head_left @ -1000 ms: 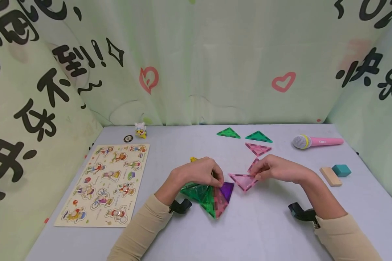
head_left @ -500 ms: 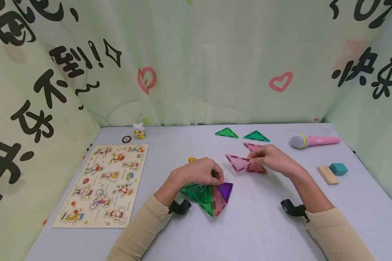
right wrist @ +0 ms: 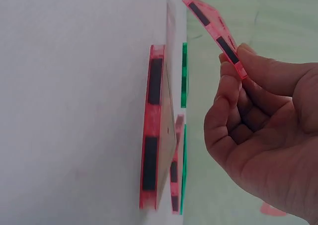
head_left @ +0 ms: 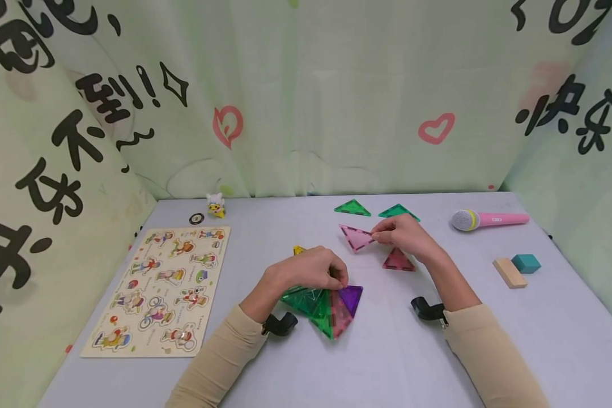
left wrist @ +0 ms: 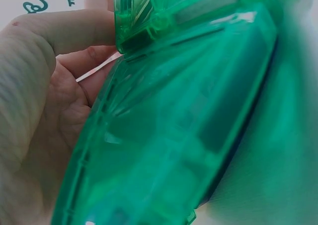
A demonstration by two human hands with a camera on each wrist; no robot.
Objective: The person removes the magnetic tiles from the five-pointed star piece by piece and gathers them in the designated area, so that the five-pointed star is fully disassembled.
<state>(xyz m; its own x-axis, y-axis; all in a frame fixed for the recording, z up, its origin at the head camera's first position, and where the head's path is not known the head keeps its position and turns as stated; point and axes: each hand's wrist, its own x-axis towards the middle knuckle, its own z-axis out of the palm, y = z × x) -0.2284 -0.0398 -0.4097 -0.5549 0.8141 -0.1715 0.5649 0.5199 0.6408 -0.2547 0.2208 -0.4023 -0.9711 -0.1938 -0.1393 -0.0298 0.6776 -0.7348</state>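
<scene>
In the head view my left hand (head_left: 311,268) grips the top of a built shape of magnetic tiles (head_left: 313,305), with green, pink, purple and yellow panels. Its green panel (left wrist: 164,130) fills most of the left wrist view, fingers behind its edge. Thumb and fingers of my right hand (head_left: 407,235) pinch one corner of a pink triangular magnetic tile (head_left: 356,237), raised off the table in the right wrist view. Below that hand a second pink triangular tile (head_left: 399,261) lies on the table. Another pink tile (right wrist: 174,180), hidden by the hand from the head camera, shows in the right wrist view.
Two green triangular tiles (head_left: 353,208) lie at the back. A pink microphone (head_left: 500,219), a wooden block (head_left: 510,273) and a teal block (head_left: 526,263) are at right. At left lie a picture puzzle board (head_left: 155,306), a small figurine (head_left: 216,205) and a black ring (head_left: 196,219).
My right hand has lifted a pink tile and carried it back and to the left, separating from the other pink tile, which now lies on the table. My left hand has stayed on the built shape.
</scene>
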